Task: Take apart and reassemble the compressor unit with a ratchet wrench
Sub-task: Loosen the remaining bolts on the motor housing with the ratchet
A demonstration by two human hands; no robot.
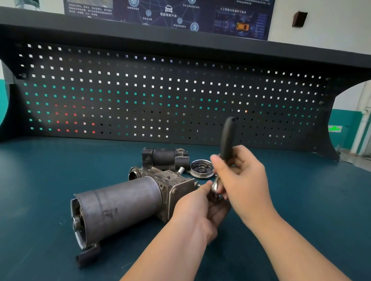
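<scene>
Mid-disassembly: right hand fingers clamped round the ratchet wrench; left hand fingers pinch its head beside the compressor unit. Detached parts lie beyond on the surface; next, probably, seating the socket squarely on a bolt.

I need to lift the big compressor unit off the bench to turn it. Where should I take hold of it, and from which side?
Probably grip the compressor unit round its smooth cylindrical barrel, coming down from above. It lies on its side on the bench, so the barrel's top is free, while the finned end is irregular and crowded by both hands.
</scene>
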